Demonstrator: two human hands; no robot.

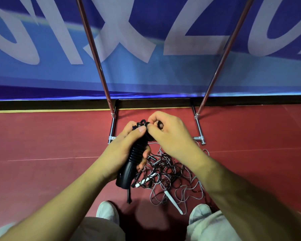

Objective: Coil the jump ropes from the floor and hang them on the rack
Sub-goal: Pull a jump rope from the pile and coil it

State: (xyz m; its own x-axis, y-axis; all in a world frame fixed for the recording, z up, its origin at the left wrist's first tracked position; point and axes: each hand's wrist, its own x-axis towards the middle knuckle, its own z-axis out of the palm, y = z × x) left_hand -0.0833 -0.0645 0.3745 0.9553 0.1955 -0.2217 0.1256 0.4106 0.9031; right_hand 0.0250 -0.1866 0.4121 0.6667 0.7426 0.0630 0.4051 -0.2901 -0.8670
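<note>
1. We see even, fairly bright indoor light with saturated colour.
2. Soft shadows fall on the red floor [42,140] beneath the hands at lower centre.
3. The blue banner [146,32] at the upper left smears with motion blur.
4. Wide-angle distortion splays the rack poles [94,49] and stretches the bottom corners.

Red sports floor [42,136] with thin pale lines, black skirting strip [42,104] along the wall base, blue banner [146,73] with large white lettering above, slightly blurred.
</note>
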